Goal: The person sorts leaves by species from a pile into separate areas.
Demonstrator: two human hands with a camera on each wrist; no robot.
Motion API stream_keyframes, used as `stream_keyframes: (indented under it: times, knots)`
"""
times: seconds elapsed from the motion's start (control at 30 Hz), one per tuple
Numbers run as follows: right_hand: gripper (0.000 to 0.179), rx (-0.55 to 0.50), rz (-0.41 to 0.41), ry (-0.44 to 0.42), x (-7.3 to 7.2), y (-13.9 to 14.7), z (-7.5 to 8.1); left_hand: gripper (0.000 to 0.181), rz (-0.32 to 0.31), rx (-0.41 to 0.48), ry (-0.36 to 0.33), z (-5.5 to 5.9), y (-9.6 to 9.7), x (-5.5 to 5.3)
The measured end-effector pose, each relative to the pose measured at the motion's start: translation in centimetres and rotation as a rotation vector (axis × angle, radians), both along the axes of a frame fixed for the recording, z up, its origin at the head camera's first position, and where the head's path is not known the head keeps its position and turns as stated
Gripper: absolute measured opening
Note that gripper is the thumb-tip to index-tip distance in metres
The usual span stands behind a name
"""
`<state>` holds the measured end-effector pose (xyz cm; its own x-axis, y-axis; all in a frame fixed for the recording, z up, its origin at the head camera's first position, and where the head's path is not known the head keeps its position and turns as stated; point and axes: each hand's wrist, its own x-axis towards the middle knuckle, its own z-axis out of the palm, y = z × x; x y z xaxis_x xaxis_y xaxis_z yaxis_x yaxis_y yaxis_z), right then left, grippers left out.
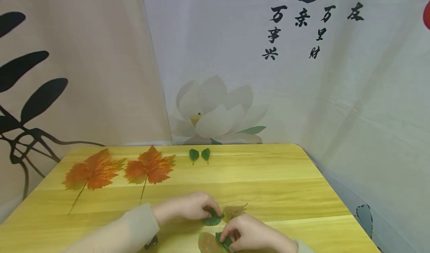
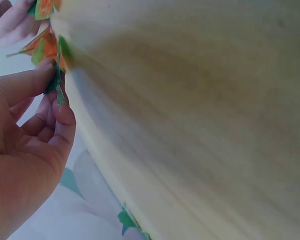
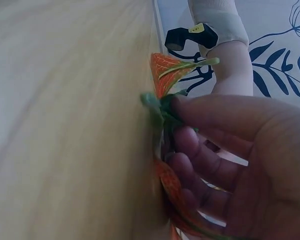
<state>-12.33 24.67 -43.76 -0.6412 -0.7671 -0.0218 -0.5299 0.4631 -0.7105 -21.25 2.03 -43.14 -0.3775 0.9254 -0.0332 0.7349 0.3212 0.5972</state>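
Near the table's front, my left hand point(image 1: 193, 206) pinches a small dark green leaf point(image 1: 212, 220) between thumb and fingers. In the left wrist view that green leaf point(image 2: 60, 90) appears edge-on at the fingertips. My right hand point(image 1: 250, 233) pinches another green leaf point(image 1: 226, 241), which the right wrist view shows as a crumpled green shape point(image 3: 162, 110) beside the thumb. One brownish orange-green leaf point(image 1: 232, 212) lies just right of the left hand's leaf. A second such leaf point(image 1: 208, 242) lies left of the right hand's leaf, partly cut off by the frame's lower edge.
Two large orange maple leaves point(image 1: 92, 171) point(image 1: 150, 165) with long stems lie at the table's back left. Two small green leaves point(image 1: 193, 155) point(image 1: 205, 155) sit side by side near the back edge. Behind the yellow wood-grain table point(image 1: 285, 186) hangs a printed curtain point(image 1: 218, 40).
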Motion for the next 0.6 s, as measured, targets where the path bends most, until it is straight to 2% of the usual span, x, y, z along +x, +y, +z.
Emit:
stream_keyframes:
  times: [0.27,0.47,0.6]
  knots:
    - [0.018,-0.015,-0.007,-0.015,0.2,0.0,0.0,0.027,0.087,0.017,-0.129,1.2,-0.7,-0.6]
    - [0.018,-0.020,-0.024,-0.042,0.3,0.1,-0.1,0.027,0.117,0.059,-0.099,2.1,-1.0,-1.3]
    - [0.019,-0.021,-0.032,-0.048,0.3,0.0,0.0,0.027,0.137,0.067,-0.107,2.0,-1.1,-1.7]
